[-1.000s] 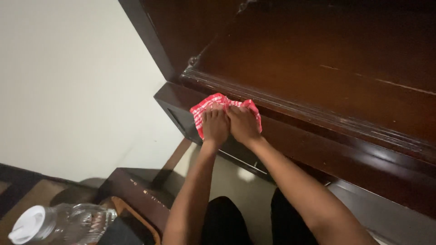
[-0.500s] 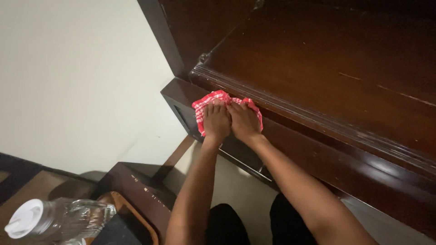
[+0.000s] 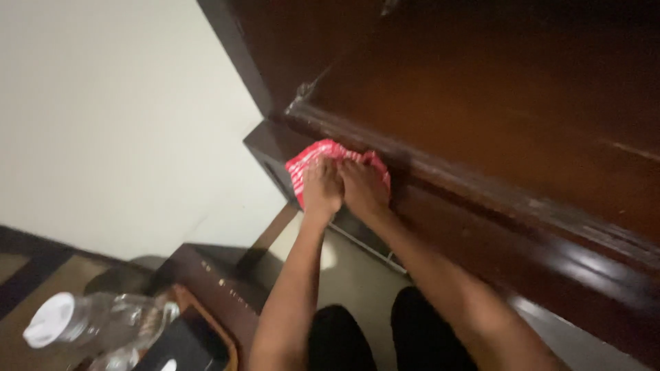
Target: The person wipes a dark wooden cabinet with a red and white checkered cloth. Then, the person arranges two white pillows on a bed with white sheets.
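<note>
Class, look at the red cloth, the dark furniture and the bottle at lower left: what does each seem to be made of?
Red cloth: soft woven fabric, crumpled under both hands. Dark furniture: apparently wood, glossy brown varnish with highlights along its edge. Bottle: likely clear thin plastic, see-through, white cap.

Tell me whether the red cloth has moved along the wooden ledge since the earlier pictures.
Cannot tell: the camera shifted. The red cloth sits near the ledge's corner in every picture, under both hands.

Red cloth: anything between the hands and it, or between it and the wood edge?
Nothing visible. The left hand and right hand both lie flat on the red cloth, which they press straight against the dark wooden ledge. No object shows between them.
</note>
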